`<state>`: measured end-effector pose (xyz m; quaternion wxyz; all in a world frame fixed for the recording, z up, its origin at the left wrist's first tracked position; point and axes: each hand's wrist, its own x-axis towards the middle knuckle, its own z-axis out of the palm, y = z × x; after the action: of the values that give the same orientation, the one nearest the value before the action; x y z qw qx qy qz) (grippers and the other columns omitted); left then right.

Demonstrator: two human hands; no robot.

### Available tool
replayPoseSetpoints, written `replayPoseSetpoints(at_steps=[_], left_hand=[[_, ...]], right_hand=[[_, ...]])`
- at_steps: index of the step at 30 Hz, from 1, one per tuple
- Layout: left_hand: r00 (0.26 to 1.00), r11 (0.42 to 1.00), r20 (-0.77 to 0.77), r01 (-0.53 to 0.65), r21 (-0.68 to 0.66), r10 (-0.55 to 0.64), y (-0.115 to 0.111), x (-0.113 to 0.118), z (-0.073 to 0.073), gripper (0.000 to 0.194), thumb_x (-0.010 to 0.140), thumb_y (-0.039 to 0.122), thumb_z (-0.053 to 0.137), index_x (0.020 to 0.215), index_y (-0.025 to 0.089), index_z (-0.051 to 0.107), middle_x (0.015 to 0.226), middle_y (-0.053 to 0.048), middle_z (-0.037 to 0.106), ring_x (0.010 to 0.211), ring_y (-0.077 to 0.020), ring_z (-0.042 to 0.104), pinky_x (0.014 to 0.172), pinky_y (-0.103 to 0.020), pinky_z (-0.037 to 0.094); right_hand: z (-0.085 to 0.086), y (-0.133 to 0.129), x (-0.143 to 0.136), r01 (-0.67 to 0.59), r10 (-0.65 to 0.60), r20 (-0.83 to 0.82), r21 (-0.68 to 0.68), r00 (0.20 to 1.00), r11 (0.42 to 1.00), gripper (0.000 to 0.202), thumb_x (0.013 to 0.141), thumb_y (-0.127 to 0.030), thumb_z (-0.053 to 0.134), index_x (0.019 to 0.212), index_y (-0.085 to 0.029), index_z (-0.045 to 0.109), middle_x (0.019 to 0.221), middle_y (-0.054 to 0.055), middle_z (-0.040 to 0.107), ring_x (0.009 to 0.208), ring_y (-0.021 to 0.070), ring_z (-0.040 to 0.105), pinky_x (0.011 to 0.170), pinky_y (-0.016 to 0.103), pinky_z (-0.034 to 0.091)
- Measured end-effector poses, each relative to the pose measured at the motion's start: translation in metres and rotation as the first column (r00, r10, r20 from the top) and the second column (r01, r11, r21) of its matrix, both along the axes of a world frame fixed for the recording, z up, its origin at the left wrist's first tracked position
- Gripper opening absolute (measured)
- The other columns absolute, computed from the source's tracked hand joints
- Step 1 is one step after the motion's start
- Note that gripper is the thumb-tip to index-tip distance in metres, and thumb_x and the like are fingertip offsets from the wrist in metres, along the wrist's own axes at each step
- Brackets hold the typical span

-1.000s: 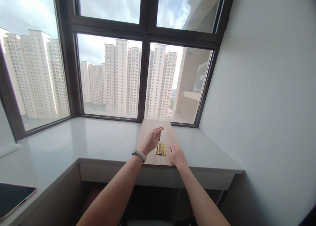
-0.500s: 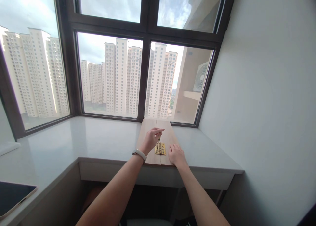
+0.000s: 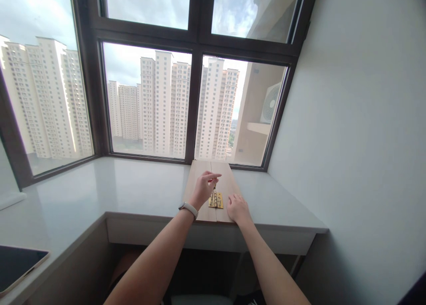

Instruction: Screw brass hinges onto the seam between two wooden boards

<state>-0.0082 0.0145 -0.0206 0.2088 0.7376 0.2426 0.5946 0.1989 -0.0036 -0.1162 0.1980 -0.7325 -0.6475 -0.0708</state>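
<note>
A brass-coloured hinge [image 3: 218, 201] lies across the seam between two pale wooden boards [image 3: 203, 214], with small dark and shiny spots on its leaves. Over it, my left hand [image 3: 204, 187] is closed on a slim upright tool that looks like a screwdriver [image 3: 214, 188]; its thin lower end comes down to the hinge's left side. The index finger of that hand points out to the right. My right hand [image 3: 237, 207] rests on the right board's near edge, fingers curled over it, just right of the hinge. What lies under its fingers is hidden.
The boards lie on a white window-sill counter [image 3: 143, 185] whose front edge is close to my forearms. A phone or tablet [image 3: 20, 265] lies at the far left. Dark-framed windows [image 3: 195, 105] stand behind, and a white wall [image 3: 349, 118] rises on the right.
Almost nothing differs. My left hand and the tool have shifted very slightly, and my right hand stays in place on the board.
</note>
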Motion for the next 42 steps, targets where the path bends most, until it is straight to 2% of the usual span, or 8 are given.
replayPoseSetpoints(at_steps=[6, 15, 22, 28, 33, 35, 39, 42], left_hand=[[0.998, 0.999, -0.038, 0.043, 0.023, -0.042, -0.0018, 0.0014, 0.0004, 0.037, 0.103, 0.017, 0.049, 0.129, 0.025, 0.073, 0.136, -0.01, 0.067, 0.123, -0.0222, 0.065, 0.103, -0.039, 0.057], [0.999, 0.999, 0.015, -0.037, -0.007, 0.037, -0.0018, -0.0002, 0.0014, 0.027, 0.098, 0.021, 0.06, 0.118, 0.023, 0.078, 0.107, -0.009, 0.07, 0.09, -0.017, 0.07, 0.083, -0.032, 0.062], [0.997, 0.998, -0.052, 0.054, 0.019, -0.053, -0.0034, 0.0011, 0.0018, 0.038, 0.104, 0.021, 0.046, 0.135, 0.025, 0.069, 0.137, -0.009, 0.067, 0.127, -0.0233, 0.063, 0.108, -0.043, 0.054], [0.998, 0.997, 0.011, 0.065, -0.037, -0.064, -0.0007, 0.0051, -0.0011, 0.03, 0.101, 0.023, 0.055, 0.122, 0.022, 0.077, 0.112, -0.01, 0.074, 0.096, -0.0185, 0.071, 0.085, -0.033, 0.062], [1.0, 0.999, 0.002, 0.007, -0.034, -0.007, -0.0032, 0.0013, 0.0022, 0.028, 0.097, 0.027, 0.065, 0.121, 0.022, 0.077, 0.103, -0.008, 0.07, 0.087, -0.0167, 0.07, 0.082, -0.032, 0.063], [0.999, 1.0, -0.04, -0.002, -0.011, 0.002, -0.0047, 0.0001, 0.0037, 0.031, 0.099, 0.027, 0.062, 0.127, 0.023, 0.075, 0.109, -0.009, 0.071, 0.092, -0.0179, 0.071, 0.086, -0.034, 0.063], [0.998, 0.999, -0.065, 0.029, 0.034, -0.027, -0.0051, 0.0019, 0.0034, 0.037, 0.104, 0.023, 0.05, 0.136, 0.024, 0.069, 0.135, -0.01, 0.068, 0.124, -0.0241, 0.065, 0.108, -0.042, 0.054], [0.997, 0.998, -0.038, 0.062, 0.007, -0.062, -0.0034, 0.0052, 0.0004, 0.035, 0.105, 0.024, 0.048, 0.13, 0.023, 0.072, 0.128, -0.01, 0.072, 0.119, -0.0233, 0.067, 0.104, -0.041, 0.056]], right_hand=[[0.0008, -0.0009, -0.0003, -0.003, 0.003, -0.001, -0.006, 1.0, 1.0, 0.044, 0.104, -0.034, 0.037, 0.135, -0.024, 0.066, 0.142, 0.012, 0.062, 0.136, 0.0266, 0.048, 0.112, 0.038, 0.031], [0.0013, -0.0012, -0.0006, 0.011, -0.011, -0.007, -0.031, 1.0, 0.999, 0.046, 0.104, -0.034, 0.037, 0.138, -0.023, 0.065, 0.146, 0.011, 0.059, 0.14, 0.0271, 0.045, 0.115, 0.038, 0.029], [0.0026, -0.0025, -0.0006, 0.007, -0.008, -0.007, -0.028, 1.0, 1.0, 0.045, 0.103, -0.034, 0.037, 0.137, -0.024, 0.066, 0.144, 0.011, 0.061, 0.139, 0.0267, 0.047, 0.114, 0.037, 0.031], [0.0061, -0.0038, -0.0029, 0.021, -0.022, -0.016, -0.049, 1.0, 0.999, 0.047, 0.103, -0.033, 0.037, 0.14, -0.023, 0.065, 0.147, 0.011, 0.059, 0.14, 0.0268, 0.046, 0.116, 0.037, 0.028], [0.0054, -0.0033, -0.0028, 0.018, -0.018, -0.017, -0.045, 1.0, 0.999, 0.046, 0.103, -0.032, 0.038, 0.14, -0.023, 0.064, 0.147, 0.012, 0.059, 0.14, 0.0271, 0.046, 0.116, 0.038, 0.028], [0.0048, -0.0032, -0.0026, 0.018, -0.019, -0.014, -0.041, 1.0, 0.999, 0.045, 0.103, -0.032, 0.038, 0.139, -0.023, 0.065, 0.147, 0.011, 0.059, 0.14, 0.0267, 0.046, 0.116, 0.038, 0.029], [0.0047, -0.0039, -0.0027, 0.02, -0.02, -0.016, -0.034, 1.0, 0.999, 0.045, 0.103, -0.033, 0.038, 0.138, -0.024, 0.065, 0.148, 0.01, 0.058, 0.14, 0.0261, 0.045, 0.116, 0.038, 0.029], [0.0051, -0.0041, -0.0032, 0.021, -0.021, -0.017, -0.037, 1.0, 0.999, 0.045, 0.103, -0.033, 0.038, 0.138, -0.024, 0.066, 0.148, 0.011, 0.058, 0.14, 0.0262, 0.046, 0.116, 0.038, 0.029]])
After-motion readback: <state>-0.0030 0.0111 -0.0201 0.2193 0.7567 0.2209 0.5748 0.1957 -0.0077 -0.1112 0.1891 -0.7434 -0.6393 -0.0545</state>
